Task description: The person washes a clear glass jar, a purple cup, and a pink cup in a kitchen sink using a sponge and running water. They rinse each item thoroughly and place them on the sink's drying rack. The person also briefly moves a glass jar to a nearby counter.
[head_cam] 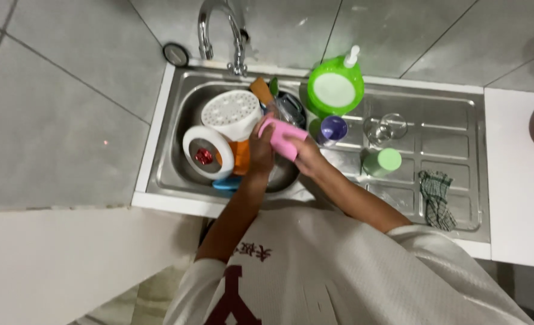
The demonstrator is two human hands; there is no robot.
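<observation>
Both my hands meet over the steel sink basin (176,174). A pink cup-shaped item (280,137) lies between them. My left hand (259,147) wraps its near end, and my right hand (306,155) grips its other side from the right. Just beyond the hands sit a clear glass item (288,108) and a wooden-handled utensil (261,90). A white perforated lid (231,111) and a white ring-shaped piece (205,151) with something red inside lie in the basin to the left.
A chrome tap (219,30) rises behind the basin. On the drainboard stand a green soap dispenser (335,87), a purple cup (333,128), a clear glass (385,128), a green cup (383,161) and a checked cloth (436,198). White counter (519,180) lies to the right.
</observation>
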